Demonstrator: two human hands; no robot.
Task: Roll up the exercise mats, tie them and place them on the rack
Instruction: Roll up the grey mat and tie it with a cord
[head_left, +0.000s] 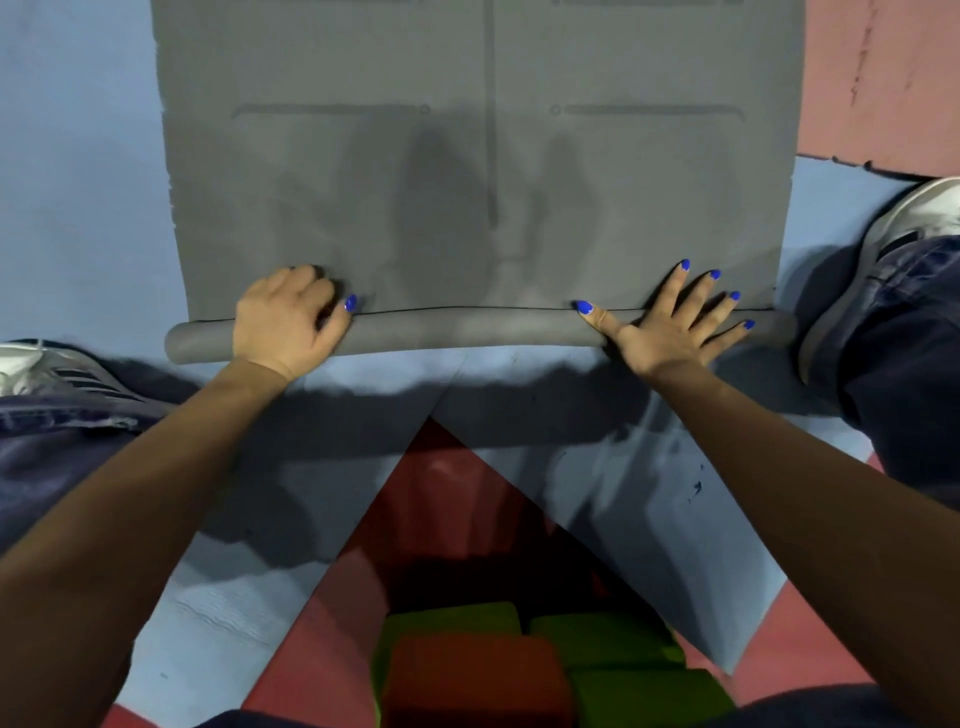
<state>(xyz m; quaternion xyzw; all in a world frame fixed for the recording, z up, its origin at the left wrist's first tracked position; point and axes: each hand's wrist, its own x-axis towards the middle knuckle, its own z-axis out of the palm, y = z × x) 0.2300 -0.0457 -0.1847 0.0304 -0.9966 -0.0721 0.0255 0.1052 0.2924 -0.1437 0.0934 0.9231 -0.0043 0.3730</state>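
Mat (478, 171) lies flat on the blue floor (78, 182), near edge already curled into a thin roll (467, 330) w/ most still unrolled. Left hand (283, 322) cups the roll, fingers curled over it; right hand (670, 325) is spread flat, pressing down. Hands sit wide apart, prob. to keep the roll even & tight across its width.

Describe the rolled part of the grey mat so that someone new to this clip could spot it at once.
Start from the big grey mat spread flat on the blue floor. Follow it to its near edge, where the left hand and right hand press down. There lies the rolled part, a thin grey tube across the mat's width, the only raised, rounded grey shape.
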